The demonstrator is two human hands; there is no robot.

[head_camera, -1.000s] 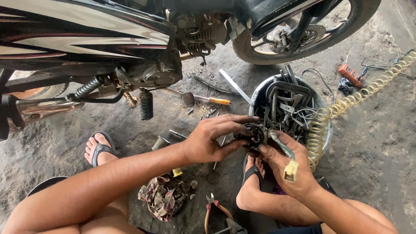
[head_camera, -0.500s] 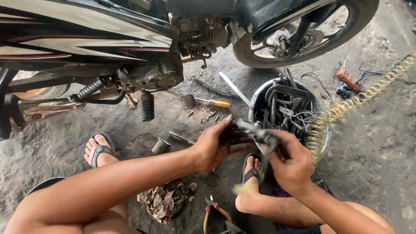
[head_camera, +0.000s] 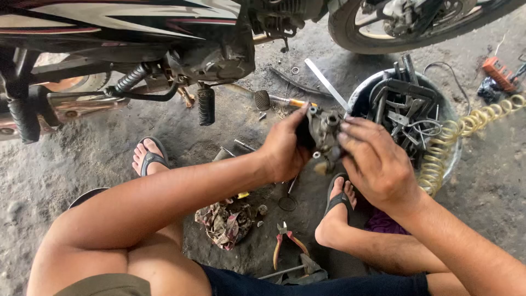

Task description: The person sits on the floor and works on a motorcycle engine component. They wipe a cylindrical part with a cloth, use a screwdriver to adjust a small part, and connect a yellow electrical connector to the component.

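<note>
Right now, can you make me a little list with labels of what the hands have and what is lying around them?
left hand: grips a small greasy metal engine part
right hand: fingers on the same part
bucket: full of metal tools, right of the hands
hose: yellow coil over the bucket rim
pliers: on the floor by the right foot
rag: dirty, under the left arm
motorcycle: just ahead

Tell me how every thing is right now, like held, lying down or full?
Metal engine part: held in both hands.
Left hand: gripping the part.
Right hand: fingers on the part.
Bucket: full of tools.
Pliers: lying on the floor.
Rag: crumpled on the floor.
</note>
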